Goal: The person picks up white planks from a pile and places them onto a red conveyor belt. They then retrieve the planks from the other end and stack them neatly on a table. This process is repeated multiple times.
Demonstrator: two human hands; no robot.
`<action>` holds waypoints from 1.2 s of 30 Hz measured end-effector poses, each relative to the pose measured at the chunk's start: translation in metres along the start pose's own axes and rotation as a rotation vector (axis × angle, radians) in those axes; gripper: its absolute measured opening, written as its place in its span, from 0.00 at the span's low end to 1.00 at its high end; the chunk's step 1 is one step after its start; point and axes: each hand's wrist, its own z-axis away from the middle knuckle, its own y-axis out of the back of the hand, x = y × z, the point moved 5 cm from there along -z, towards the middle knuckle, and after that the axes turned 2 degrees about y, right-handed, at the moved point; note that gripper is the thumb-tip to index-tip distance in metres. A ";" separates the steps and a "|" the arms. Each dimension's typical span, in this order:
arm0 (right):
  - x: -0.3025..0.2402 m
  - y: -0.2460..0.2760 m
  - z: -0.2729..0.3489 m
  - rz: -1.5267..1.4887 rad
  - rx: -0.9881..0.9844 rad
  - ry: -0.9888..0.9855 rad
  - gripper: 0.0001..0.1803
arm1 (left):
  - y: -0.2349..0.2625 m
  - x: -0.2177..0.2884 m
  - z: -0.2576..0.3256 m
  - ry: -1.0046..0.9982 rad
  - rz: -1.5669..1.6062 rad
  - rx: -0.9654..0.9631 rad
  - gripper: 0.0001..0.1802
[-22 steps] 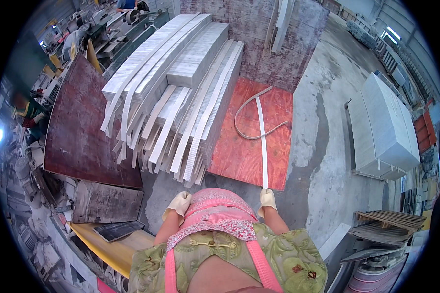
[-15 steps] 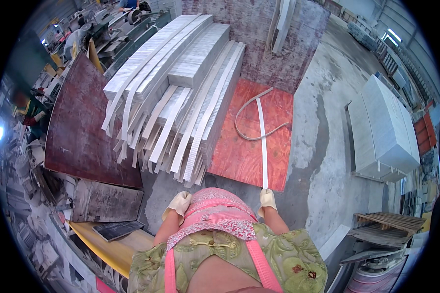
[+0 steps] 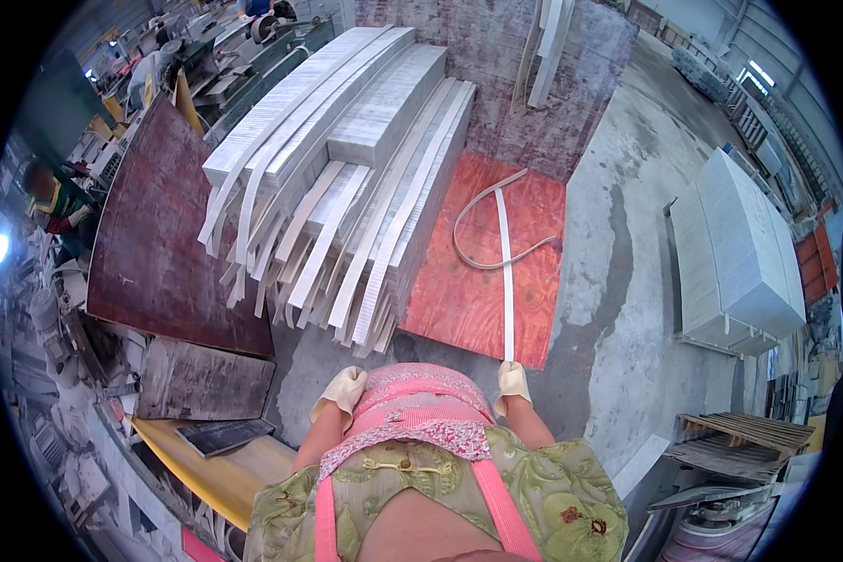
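Observation:
My right hand [image 3: 512, 382], in a pale work glove, grips the near end of a long white flat strip [image 3: 507, 272]. The strip runs away from me over a red wooden board [image 3: 440, 300]. A curved thin tan strip [image 3: 456, 234] lies on that board and crosses the white one. Beside the front of my pink apron [image 3: 421, 391], my gloved left hand [image 3: 348, 386] is closed in a loose fist, and nothing shows in it. Ahead and to the left, a big stack of long grey-white strips [image 3: 384, 131] rises in uneven layers, their near ends sticking out toward me.
An upright brown panel [image 3: 496, 70] stands behind the board, with narrow strips [image 3: 548, 56] leaning on it. To the left leans a dark red sheet [image 3: 159, 234]. Right of the concrete floor [image 3: 618, 356] sit a pale block pile [image 3: 735, 248] and a wooden pallet [image 3: 745, 433]. Another person [image 3: 61, 211] is at far left.
The scene has shifted very slightly in view. Both hands keep their places, and the right hand still holds the white strip's end.

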 end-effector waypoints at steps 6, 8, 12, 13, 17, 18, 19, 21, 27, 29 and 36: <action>0.006 -0.002 -0.002 -0.029 0.005 -0.013 0.24 | -0.002 -0.002 -0.001 -0.002 -0.014 0.010 0.23; 0.002 -0.001 -0.001 -0.037 -0.004 -0.002 0.24 | -0.003 -0.013 -0.005 0.000 -0.010 0.021 0.23; 0.009 -0.005 -0.007 -0.063 -0.007 -0.015 0.23 | -0.006 -0.017 -0.011 0.005 -0.003 0.033 0.23; 0.012 -0.006 -0.008 -0.055 -0.001 -0.006 0.23 | -0.006 -0.016 -0.010 0.008 -0.006 0.033 0.22; 0.023 -0.012 -0.013 -0.051 0.023 0.008 0.22 | -0.006 -0.011 -0.010 0.007 -0.013 0.024 0.22; 0.026 -0.013 -0.014 -0.058 0.028 0.006 0.22 | -0.005 -0.010 -0.011 0.004 -0.021 0.018 0.22; 0.024 -0.013 -0.013 -0.065 0.023 0.005 0.22 | -0.005 -0.010 -0.011 0.005 -0.027 0.013 0.22; 0.019 -0.011 -0.011 -0.078 0.013 0.002 0.22 | -0.006 -0.010 -0.010 0.020 -0.017 0.006 0.22; 0.021 -0.007 -0.007 -0.067 -0.015 -0.041 0.23 | -0.004 0.001 -0.006 0.018 -0.041 -0.012 0.22; 0.019 -0.009 -0.005 -0.087 -0.060 -0.068 0.25 | -0.004 -0.003 -0.007 0.026 -0.043 -0.012 0.22; 0.033 -0.016 -0.011 -0.098 -0.027 -0.058 0.21 | -0.003 0.001 -0.003 0.018 0.002 -0.005 0.23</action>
